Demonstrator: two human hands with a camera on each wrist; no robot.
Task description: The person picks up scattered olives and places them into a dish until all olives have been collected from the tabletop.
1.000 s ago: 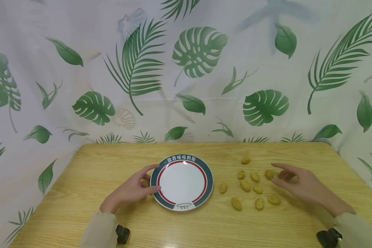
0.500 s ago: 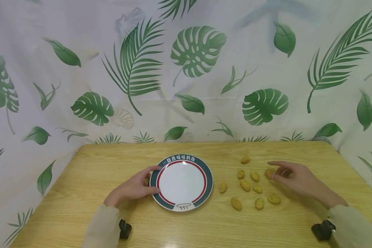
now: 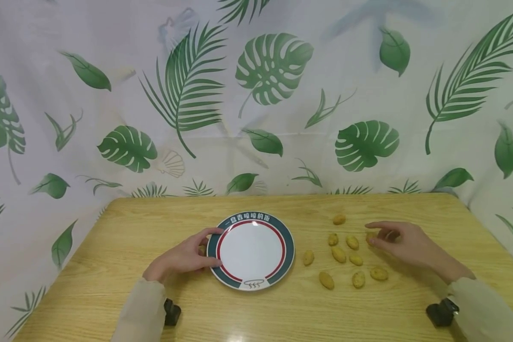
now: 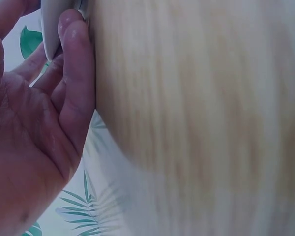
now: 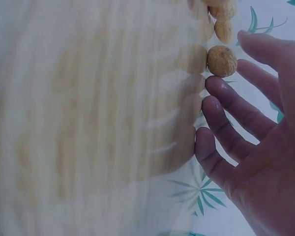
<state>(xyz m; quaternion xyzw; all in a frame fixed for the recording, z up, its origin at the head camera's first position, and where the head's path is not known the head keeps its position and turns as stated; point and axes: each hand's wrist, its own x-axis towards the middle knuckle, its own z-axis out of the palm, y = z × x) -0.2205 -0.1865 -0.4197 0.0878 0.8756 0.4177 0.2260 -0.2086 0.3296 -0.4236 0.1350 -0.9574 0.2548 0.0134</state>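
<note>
Plate (image 3: 251, 251) in left grip (image 3: 188, 256), lump (image 5: 222, 62) between right grip's (image 3: 408, 243) fingertips (image 5: 217, 86)

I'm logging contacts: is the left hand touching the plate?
Touching. In the head view, the left hand has its thumb on the plate; the left wrist view shows the rim between thumb and fingers.

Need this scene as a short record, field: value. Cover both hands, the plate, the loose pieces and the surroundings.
left hand: grips the plate's left edge, thumb over the rim
right hand: beside one nut-like piece, thumb and fingers not visibly closed on it
plate: white centre, red ring, dark blue-green rim with lettering
loose pieces: ten visible right of the plate, counting the one by the right hand; yellow-brown
table: light wood grain
backdrop: white, green leaf print
</note>
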